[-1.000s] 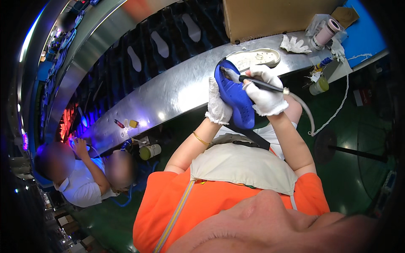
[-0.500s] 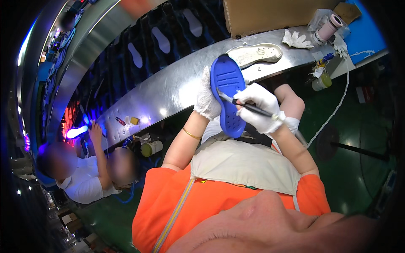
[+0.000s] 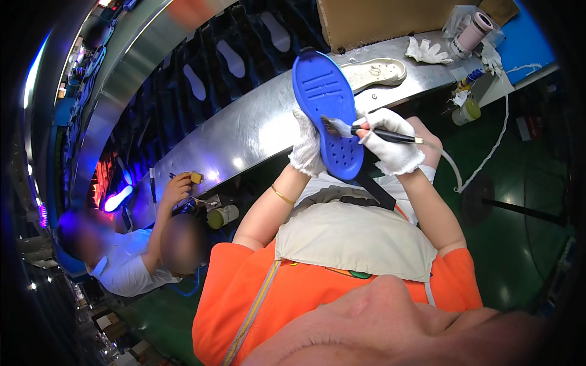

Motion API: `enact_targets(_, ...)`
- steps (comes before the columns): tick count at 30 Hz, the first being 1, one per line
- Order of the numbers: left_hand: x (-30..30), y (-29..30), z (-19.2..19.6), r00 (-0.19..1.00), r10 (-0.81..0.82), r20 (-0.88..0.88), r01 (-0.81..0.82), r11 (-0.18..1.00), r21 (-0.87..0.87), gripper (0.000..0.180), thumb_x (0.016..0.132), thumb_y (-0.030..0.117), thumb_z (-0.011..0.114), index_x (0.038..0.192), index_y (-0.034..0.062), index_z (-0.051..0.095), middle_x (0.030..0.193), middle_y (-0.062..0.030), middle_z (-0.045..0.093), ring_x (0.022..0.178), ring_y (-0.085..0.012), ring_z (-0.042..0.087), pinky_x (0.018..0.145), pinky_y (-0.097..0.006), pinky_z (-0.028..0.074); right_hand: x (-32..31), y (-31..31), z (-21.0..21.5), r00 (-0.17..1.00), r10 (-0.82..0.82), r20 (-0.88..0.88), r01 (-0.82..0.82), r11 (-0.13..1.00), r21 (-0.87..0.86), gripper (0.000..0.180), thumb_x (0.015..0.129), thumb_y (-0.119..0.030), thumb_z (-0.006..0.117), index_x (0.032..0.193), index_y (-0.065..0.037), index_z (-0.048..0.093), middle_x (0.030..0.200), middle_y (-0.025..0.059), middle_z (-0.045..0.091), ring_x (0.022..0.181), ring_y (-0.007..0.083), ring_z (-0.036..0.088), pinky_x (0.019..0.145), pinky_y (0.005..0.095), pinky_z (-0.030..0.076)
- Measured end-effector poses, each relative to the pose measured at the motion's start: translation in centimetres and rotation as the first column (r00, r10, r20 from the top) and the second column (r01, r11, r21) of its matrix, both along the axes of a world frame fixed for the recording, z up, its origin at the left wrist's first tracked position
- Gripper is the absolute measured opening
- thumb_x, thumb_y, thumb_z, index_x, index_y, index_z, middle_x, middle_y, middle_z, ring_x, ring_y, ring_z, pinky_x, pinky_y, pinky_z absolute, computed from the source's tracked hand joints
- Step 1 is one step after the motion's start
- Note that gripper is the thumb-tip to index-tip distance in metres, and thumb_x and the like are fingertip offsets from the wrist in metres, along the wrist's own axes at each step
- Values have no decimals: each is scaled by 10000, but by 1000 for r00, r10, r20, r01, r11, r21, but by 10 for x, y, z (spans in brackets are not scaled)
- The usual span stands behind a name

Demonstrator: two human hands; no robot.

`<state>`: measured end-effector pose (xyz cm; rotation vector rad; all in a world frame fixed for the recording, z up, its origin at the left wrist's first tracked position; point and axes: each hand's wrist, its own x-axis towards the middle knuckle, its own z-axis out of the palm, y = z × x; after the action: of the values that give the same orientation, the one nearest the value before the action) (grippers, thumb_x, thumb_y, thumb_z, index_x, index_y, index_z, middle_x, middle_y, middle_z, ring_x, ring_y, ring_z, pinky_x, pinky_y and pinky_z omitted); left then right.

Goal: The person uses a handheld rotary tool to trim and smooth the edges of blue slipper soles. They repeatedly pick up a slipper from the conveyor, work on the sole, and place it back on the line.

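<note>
A blue shoe sole (image 3: 323, 85) is tilted up in front of me, its grooved and holed inner face in view. My left hand (image 3: 307, 143), in a white knit glove, grips its left edge; part of the fingers is hidden behind it. In my gloved right hand (image 3: 390, 139) is a brush (image 3: 390, 135) with a black handle and a pale hose trailing from its end. Its bristles lie against the sole near the middle, just above the holes.
Beyond the metal ledge (image 3: 244, 125), grey sole shapes (image 3: 231, 58) lie on a dark conveyor. A white sole (image 3: 381, 73), loose gloves (image 3: 427, 52), a pink flask (image 3: 473, 35) and a cardboard box (image 3: 378, 24) stand right. At left, a co-worker's hand (image 3: 178, 188) holds a yellow block (image 3: 196, 177).
The sole has shifted up and left and tilted more. The brush has moved right and slightly down on it relative to the grooves. The co-worker's hand has reached the yellow block.
</note>
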<state>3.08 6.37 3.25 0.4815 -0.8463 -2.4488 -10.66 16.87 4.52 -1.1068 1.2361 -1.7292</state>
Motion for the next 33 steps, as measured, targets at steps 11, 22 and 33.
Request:
enact_targets(11,-13,-46,0,889,105,-447,-60,992,113,939,717,816,305,1328,109,397,1242,-136,520,1076,-300,539,945,-451,436,13,-16,14,997,-41,-59,29,982,-185,124,726,10,702,826,-21,636,817,57,651,751,98,603,702,252,495)
enact_targets(22,-9,-59,21,898,12,-439,-50,996,-76,1167,555,877,405,1344,19,348,1259,-209,489,1116,-357,522,998,-487,393,16,-17,8,995,64,75,-55,993,-108,87,794,-66,674,810,2,622,769,59,649,691,95,593,659,241,487)
enact_targets(33,-15,-78,39,987,-156,-46,115,868,-483,1158,516,843,474,1296,-10,405,1147,-215,567,982,-276,620,776,-381,559,-12,-18,44,929,331,168,-371,842,391,125,769,10,650,872,-40,602,839,48,638,805,108,614,741,235,502)
